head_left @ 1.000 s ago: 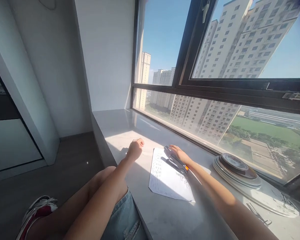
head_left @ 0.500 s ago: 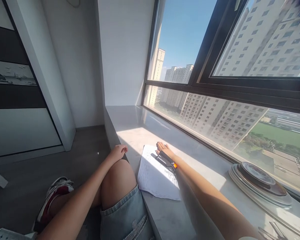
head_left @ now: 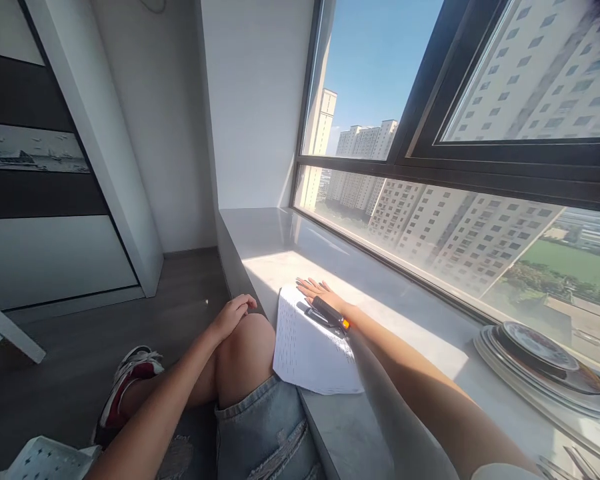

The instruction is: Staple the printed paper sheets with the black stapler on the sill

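Observation:
My right hand (head_left: 324, 295) lies palm down on the windowsill at the upper right edge of a stack of paper sheets (head_left: 313, 363), its fingers stretched and spread. A black stapler with an orange part (head_left: 331, 315) lies on the sheets, close against that hand near its wrist; the hand is not wrapped round it. Rows of writing or print cover the top sheet, too small to read. My left hand (head_left: 234, 316) rests over my bent knee, fingers loosely extended and holding nothing.
Stacked plates (head_left: 540, 367) stand on the windowsill (head_left: 340, 427) at the right, with metal cutlery (head_left: 575, 461) below them. A white perforated object (head_left: 50, 460) is at the lower left. White furniture legs (head_left: 15, 333) stand on the floor. A window (head_left: 445, 180) runs along the right.
My right hand has shifted slightly left and its fingers have spread wider. My left hand's curled fingers have straightened over the knee. The view has swung slightly left.

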### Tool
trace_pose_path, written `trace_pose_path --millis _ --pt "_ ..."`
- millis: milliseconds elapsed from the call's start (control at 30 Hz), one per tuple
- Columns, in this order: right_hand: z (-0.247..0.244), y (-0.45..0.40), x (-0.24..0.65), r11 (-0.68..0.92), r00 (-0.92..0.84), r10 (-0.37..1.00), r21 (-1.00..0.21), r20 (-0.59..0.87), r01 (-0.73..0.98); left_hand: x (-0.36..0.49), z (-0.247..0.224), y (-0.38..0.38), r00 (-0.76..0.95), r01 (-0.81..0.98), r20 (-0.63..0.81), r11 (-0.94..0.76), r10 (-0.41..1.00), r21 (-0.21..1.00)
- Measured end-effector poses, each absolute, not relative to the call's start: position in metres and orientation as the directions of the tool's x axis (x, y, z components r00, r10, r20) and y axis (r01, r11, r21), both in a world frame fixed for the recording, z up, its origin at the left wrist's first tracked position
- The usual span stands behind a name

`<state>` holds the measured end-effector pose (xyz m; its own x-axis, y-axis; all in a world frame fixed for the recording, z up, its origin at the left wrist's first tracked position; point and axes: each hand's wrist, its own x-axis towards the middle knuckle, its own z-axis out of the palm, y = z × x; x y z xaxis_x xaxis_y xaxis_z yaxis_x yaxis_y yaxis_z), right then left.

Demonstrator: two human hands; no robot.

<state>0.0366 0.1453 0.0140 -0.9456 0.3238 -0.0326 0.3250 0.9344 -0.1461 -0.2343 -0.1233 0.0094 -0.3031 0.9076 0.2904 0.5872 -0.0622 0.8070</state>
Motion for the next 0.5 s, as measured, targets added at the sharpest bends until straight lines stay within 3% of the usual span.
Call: trace_pose_path --millis 100,333,500 --pt "0.008 0.152 0.071 0.933 -0.943 0.331 -0.142 -0.022 0.331 -0.231 -0.004 -0.150 -0.295 0.602 0.320 -0.085 0.900 0.794" --pt "-0.002 0.171 0.158 0.853 -0.860 0.509 -0.127 -0.011 0.507 -0.226 -0.033 -0.194 -0.451 0.630 0.270 0.089 0.850 0.772" --pt "0.000 0.165 0.183 0.838 -0.842 0.538 -0.127 0.028 0.531 -0.236 -0.043 -0.206 -0.552 0.612 0.196 0.235 0.810 0.755"
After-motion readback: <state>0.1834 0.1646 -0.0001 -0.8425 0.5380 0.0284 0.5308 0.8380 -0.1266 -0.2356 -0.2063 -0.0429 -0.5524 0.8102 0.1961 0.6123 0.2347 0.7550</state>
